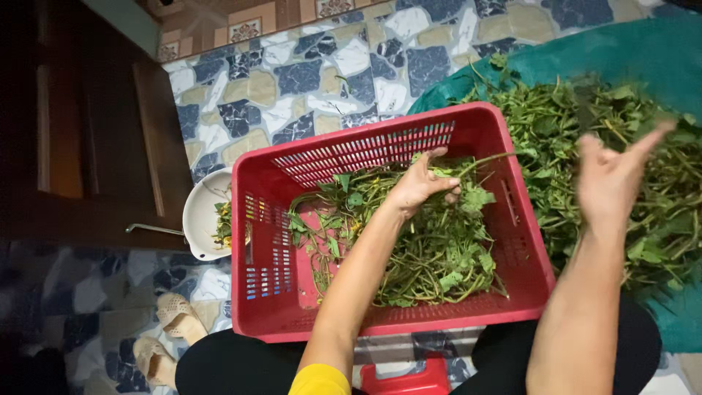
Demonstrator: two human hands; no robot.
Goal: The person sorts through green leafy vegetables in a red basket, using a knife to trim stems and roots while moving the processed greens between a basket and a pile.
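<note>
Two bare hands work over leafy greens. The left hand [423,183] reaches forward from a long forearm, palm down, over the red plastic basket [512,292]; the right hand [613,179] is raised above the loose heap of greens [585,124] on a green sheet [658,51], fingers splayed and blurred by motion — its outline is hard to read. The left fingers are curled together around a green stem [479,161] that runs out to the right of the grip, past the basket's rim. Below that grip lie the sorted stems and leaves [431,256] inside the basket. The right hand's fingers are spread apart, holding nothing. Far left of the grip, a white pan [201,212] sits half hidden behind the basket wall.
</note>
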